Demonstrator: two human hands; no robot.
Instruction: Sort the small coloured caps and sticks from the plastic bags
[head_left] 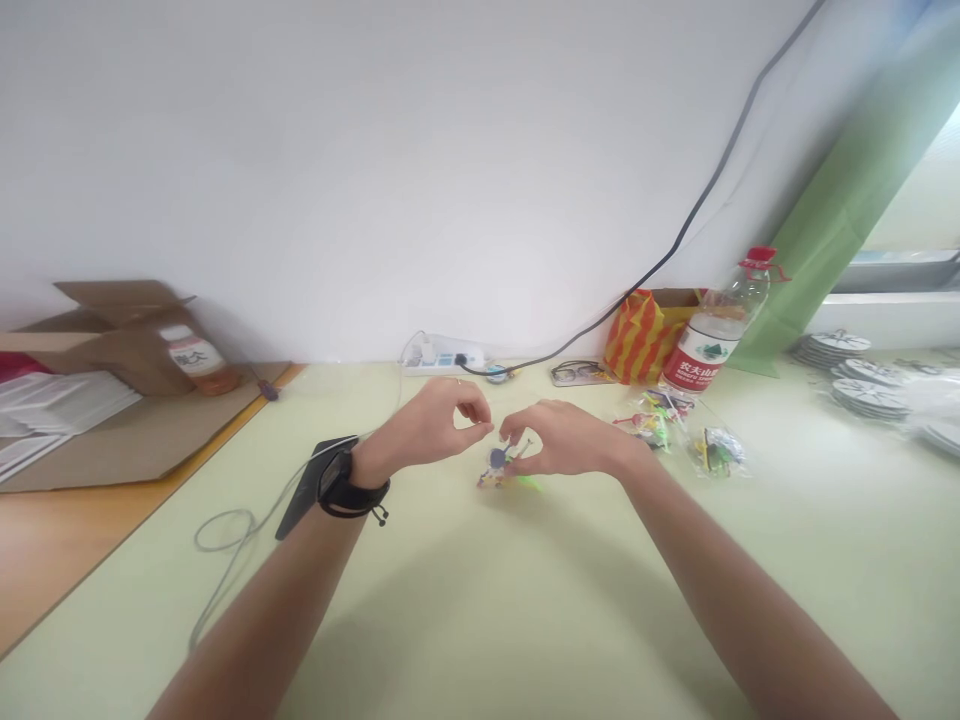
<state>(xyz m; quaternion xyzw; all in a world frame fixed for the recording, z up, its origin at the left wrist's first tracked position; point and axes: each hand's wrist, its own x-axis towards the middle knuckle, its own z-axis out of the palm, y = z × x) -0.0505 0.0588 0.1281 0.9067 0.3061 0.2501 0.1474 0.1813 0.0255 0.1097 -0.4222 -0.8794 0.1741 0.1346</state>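
Note:
My left hand, with a black watch on its wrist, is held above the table. Its fingers are curled and the thumb and fingertips come nearly together; whatever may lie between them is too small to make out. Close by on the right, my right hand has thumb and fingers bent around a small multicoloured plastic toy with blue, white and yellow parts. A thin pale piece of it sticks up between the fingers. Bright green plastic shows under this hand, partly hidden and blurred.
Bagged colourful plastic parts lie right of my hands, near a large water bottle and a striped bag. Behind are glasses and a power strip. At left are a black tablet-like slab, a cable and a cardboard box.

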